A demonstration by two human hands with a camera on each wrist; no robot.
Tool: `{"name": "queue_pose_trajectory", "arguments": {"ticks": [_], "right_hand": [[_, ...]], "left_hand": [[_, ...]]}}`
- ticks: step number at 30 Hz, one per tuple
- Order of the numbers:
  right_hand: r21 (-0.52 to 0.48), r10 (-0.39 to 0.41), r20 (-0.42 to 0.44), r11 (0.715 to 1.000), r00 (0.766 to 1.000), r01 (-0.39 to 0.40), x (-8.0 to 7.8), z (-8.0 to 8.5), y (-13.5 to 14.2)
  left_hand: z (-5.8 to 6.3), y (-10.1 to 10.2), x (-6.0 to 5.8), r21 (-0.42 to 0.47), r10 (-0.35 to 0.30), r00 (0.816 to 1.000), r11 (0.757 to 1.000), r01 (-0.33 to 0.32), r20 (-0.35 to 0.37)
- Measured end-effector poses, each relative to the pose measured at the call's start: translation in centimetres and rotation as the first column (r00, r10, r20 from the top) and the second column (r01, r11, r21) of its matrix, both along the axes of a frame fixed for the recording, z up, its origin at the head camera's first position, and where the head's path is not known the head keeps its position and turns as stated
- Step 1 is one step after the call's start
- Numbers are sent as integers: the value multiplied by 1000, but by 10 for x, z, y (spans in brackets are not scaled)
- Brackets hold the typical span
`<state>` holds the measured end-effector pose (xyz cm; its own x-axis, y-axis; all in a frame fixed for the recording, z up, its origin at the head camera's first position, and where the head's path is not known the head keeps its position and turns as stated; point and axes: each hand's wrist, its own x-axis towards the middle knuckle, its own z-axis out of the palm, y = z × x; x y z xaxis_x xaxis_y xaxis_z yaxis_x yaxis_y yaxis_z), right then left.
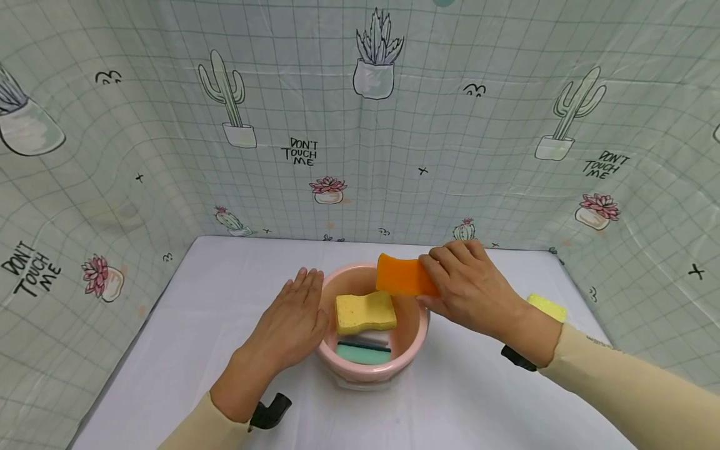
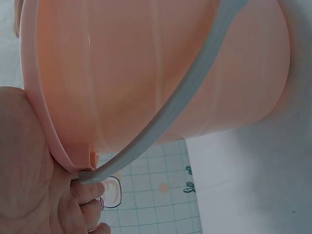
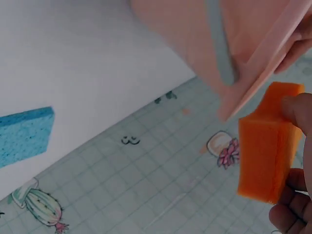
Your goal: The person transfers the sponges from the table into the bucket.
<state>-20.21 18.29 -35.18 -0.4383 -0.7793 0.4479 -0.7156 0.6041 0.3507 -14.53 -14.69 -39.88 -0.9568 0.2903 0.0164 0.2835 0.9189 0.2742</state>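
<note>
A pink bucket (image 1: pixel 415 350) stands on the white table. My left hand (image 1: pixel 292 319) rests at its left rim with the fingers straight. Between the thumb and fingers of my right hand (image 1: pixel 467 278) is an orange sponge (image 1: pixel 402 275), held over the bucket's back right rim; the right wrist view shows the thick block of this sponge (image 3: pixel 261 156) beside the rim. Inside the bucket, a yellow sponge (image 1: pixel 365 314) lies above a green sponge (image 1: pixel 362 355) with a dark edge. A greyish-white piece (image 1: pixel 371 338) shows between them, partly hidden.
A grey handle (image 2: pixel 180 97) hangs down the bucket's side. Another yellow sponge (image 1: pixel 547 307) lies on the table behind my right wrist. In the right wrist view a blue sponge (image 3: pixel 27 136) lies near the table's edge. A cactus-printed cloth (image 1: pixel 360 137) surrounds the table's back and sides.
</note>
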Motion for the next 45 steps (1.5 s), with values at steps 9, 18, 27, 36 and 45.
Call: {"name": "queue_pose_trajectory", "arguments": {"ticks": [9, 18, 27, 36, 45], "right_hand": [[76, 62, 189, 994, 980, -77, 19, -2, -30], [144, 96, 373, 977, 923, -159, 24, -2, -53], [217, 47, 492, 960, 869, -175, 22, -8, -70], [245, -68, 620, 963, 781, -111, 24, -9, -77], [175, -30, 661, 978, 750, -115, 20, -7, -74]], "left_hand": [[0, 0, -1, 0, 0, 1000, 1000, 0, 7], [1, 1, 0, 6, 7, 1000, 1000, -7, 12], [0, 2, 1, 10, 2, 1000, 1000, -2, -3], [2, 2, 1, -1, 1, 1000, 1000, -1, -5], [2, 2, 2, -4, 11, 1000, 1000, -11, 1]]}}
